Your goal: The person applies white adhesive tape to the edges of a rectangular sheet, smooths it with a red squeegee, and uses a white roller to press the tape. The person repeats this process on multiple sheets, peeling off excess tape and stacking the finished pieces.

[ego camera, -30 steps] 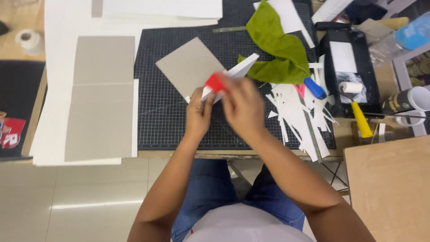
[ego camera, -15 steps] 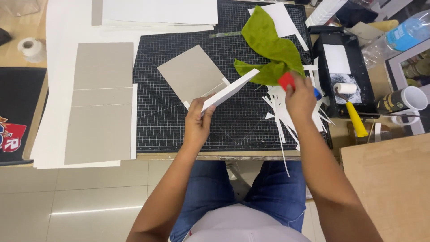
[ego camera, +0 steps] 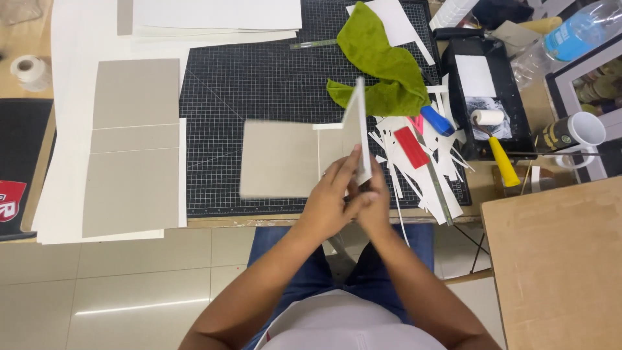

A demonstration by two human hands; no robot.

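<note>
Both hands grip one board — left hand and right hand pinch its near end, the board upright on edge, long axis running away over the mat, beside a flat grey board.

Red scraper left right hand, now lies on white paper strips. Right hand returned to white card, now upright, both hands gripping. Grey board shifted nearer.

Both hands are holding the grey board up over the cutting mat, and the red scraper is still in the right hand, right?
Not quite. Both hands, left hand and right hand, do hold the grey board over the cutting mat, but the head view shows the red scraper lying among the paper offcuts.
</note>
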